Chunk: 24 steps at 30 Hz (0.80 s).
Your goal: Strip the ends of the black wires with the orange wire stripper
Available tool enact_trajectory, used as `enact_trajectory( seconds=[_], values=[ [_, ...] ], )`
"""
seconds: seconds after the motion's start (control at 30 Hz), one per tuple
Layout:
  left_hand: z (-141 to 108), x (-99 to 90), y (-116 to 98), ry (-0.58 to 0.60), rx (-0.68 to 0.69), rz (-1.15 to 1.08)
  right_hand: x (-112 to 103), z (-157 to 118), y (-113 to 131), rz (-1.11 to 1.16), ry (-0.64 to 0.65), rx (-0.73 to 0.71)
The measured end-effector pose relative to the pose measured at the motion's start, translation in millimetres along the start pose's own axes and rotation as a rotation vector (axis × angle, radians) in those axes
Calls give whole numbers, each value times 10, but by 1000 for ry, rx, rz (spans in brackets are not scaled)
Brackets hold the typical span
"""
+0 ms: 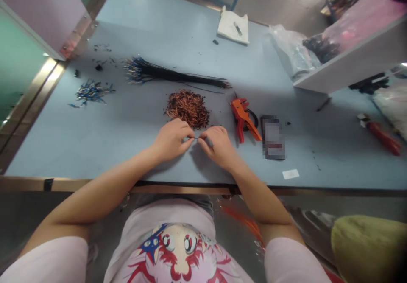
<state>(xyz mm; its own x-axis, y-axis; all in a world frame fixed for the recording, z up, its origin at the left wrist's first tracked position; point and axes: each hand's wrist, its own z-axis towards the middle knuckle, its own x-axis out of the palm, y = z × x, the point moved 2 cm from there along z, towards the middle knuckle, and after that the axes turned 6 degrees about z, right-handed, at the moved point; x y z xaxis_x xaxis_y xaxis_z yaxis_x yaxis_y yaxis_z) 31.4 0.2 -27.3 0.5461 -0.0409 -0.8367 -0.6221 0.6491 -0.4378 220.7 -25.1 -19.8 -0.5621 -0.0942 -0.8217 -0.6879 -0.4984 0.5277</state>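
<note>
My left hand (171, 141) and my right hand (218, 145) meet above the blue-grey workbench (127, 147), their fingertips pinching a short thin wire (196, 138) between them. Just beyond my fingers lies a heap of copper wire scraps (187, 109). To the right of my right hand rests an orange wire stripper (243, 117), not touching it. Farther back stretches a bundle of black wires (174, 74) with blue crimped ends at its left. A small scatter of blue-ended wire pieces (92, 93) sits at the left.
A pixelated flat object (272, 136) lies right of the stripper. Farther right is a red-handled tool (383, 138). A white cloth (232, 26) and a plastic bag (292, 49) lie at the back, beneath a white shelf (349, 58) at the upper right. The bench's front edge runs below my forearms.
</note>
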Motion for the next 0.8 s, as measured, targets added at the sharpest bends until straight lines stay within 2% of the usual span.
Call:
enact_trajectory(
  seconds=[0.1, 0.2, 0.47, 0.57, 0.7, 0.8],
  values=[
    [15, -15, 47, 66, -93, 81, 15, 8, -36, -31, 7, 41],
    [27, -59, 110, 74, -174, 122, 23, 22, -65, -61, 18, 88],
    [73, -226, 447, -52, -340, 161, 43, 77, -120, -94, 42, 160],
    [109, -334, 553, -55, -395, 230, 42, 75, -97, -134, 57, 164],
    [189, -482, 526, 10, -467, 310, 38, 42, -15, -182, 109, 157],
    [384, -496, 470, 75, -419, 351, 34, 27, 47, -201, 152, 144]
  ],
)
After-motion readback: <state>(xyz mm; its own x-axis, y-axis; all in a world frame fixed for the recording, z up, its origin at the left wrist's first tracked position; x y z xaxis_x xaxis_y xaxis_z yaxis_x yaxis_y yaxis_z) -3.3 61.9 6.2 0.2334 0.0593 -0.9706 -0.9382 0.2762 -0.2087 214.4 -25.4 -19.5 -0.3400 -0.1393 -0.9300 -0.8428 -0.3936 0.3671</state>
